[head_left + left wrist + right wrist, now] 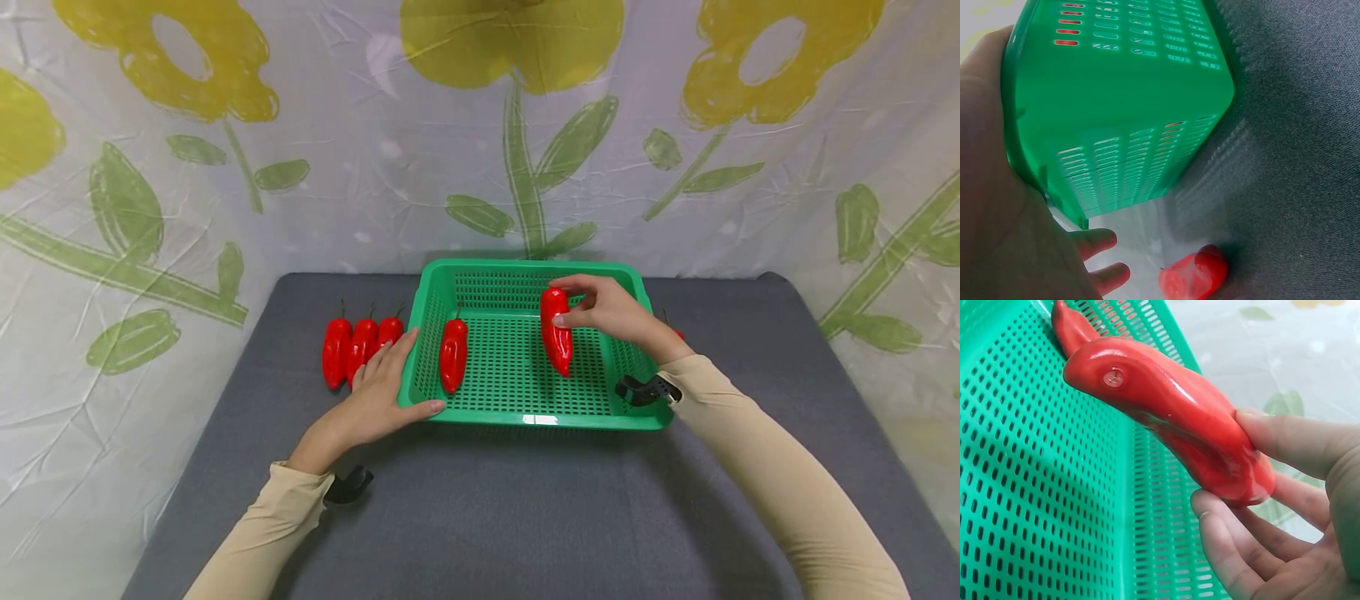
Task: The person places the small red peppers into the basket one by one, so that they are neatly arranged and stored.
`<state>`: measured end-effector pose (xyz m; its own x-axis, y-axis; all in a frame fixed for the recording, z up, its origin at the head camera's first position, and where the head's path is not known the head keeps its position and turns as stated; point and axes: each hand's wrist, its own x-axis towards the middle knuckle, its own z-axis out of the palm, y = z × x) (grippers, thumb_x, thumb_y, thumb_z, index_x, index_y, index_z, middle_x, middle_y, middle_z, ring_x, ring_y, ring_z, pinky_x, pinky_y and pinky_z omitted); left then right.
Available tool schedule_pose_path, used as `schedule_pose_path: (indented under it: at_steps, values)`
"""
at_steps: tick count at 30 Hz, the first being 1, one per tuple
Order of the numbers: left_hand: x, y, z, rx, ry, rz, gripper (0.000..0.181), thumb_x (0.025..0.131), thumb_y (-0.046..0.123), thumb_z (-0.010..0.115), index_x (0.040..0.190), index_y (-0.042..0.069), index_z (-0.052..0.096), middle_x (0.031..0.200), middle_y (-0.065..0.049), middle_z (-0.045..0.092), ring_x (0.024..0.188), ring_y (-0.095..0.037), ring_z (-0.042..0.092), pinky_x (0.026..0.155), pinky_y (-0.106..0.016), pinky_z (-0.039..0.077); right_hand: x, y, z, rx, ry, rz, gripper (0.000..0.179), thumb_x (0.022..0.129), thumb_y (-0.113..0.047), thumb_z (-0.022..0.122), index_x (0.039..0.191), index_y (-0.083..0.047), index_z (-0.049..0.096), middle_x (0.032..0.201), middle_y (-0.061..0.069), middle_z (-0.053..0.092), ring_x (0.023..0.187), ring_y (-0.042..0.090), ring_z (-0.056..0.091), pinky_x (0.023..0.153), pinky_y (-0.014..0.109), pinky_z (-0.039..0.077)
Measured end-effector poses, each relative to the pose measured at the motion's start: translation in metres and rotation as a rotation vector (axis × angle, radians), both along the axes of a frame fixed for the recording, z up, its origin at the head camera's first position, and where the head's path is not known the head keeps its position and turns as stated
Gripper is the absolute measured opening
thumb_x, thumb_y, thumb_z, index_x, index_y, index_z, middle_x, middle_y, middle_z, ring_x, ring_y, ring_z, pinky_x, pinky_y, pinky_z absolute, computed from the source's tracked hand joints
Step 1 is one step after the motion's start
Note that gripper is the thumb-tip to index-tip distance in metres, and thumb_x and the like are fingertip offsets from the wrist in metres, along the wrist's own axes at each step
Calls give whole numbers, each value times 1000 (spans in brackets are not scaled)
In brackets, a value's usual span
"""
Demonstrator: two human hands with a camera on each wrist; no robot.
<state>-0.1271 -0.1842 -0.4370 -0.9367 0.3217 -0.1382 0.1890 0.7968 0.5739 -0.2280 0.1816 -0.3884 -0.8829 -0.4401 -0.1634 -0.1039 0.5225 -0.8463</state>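
A green plastic basket (540, 419) with slotted walls stands on the table. Over it my right hand (611, 312) pinches a red chili pepper (557, 343) between thumb and fingers, its tip hanging toward the basket floor. In the right wrist view the held pepper (1166, 406) hides part of another red pepper (1077, 328). That second pepper (453, 357) lies inside along the basket's left side. My left hand (378, 396) rests against the basket's front left corner, fingers extended along the left rim and thumb at the front.
Left of the basket lie three red peppers (337, 354) side by side, partly behind my left fingers. A bit of red with a stem (679, 334) shows past the basket's right side, mostly hidden. A flowered cloth (337, 167) hangs behind the grey table (510, 517).
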Motion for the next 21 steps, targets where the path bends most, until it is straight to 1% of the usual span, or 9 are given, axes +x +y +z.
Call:
schedule_pose_path:
  at_steps: [7, 17, 21]
  values:
    - [0, 0, 0, 3, -4, 1, 112, 81, 66, 67, 159, 32, -5, 168, -5, 9, 152, -39, 11, 113, -75, 14, -2, -6, -3, -10, -23, -18, 59, 89, -22, 74, 144, -16, 51, 140, 12, 55, 99, 27, 67, 90, 53, 56]
    - [0, 0, -1, 4, -7, 1, 112, 81, 67, 67, 159, 33, -5, 168, -5, 9, 152, -40, 10, 113, -76, 13, -2, -14, -7, -14, -31, -19, 58, 89, -24, 73, 143, -17, 52, 139, 11, 55, 98, 28, 66, 90, 53, 55]
    - [0, -1, -1, 4, -5, 0, 112, 81, 67, 67, 159, 32, -5, 168, -5, 9, 152, -39, 10, 113, -76, 14, -1, -17, -7, -13, -39, -22, 58, 90, -24, 73, 143, -18, 52, 140, 10, 54, 99, 28, 66, 89, 50, 55]
